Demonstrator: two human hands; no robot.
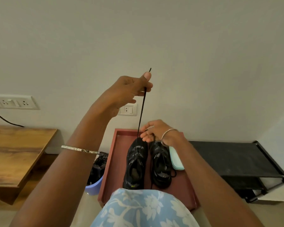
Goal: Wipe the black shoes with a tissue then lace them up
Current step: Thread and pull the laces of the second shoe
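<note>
Head view shows me two black shoes, the left shoe (136, 164) and the right shoe (161, 166), standing side by side on one reddish tray (117, 153) with their toes toward the wall. I count two hands. The left hand (129, 90) is raised high, thumb and forefinger pinching one black lace (141, 112) that runs taut down to the left shoe's front. The right hand (154, 131) sits low at the toes, fingers curled round what looks like a second strand (153, 136). One pale green packet (176, 159) lies just beside the right shoe. Each wrist carries one bangle: the left bangle (79, 150) and the right bangle (168, 132).
</note>
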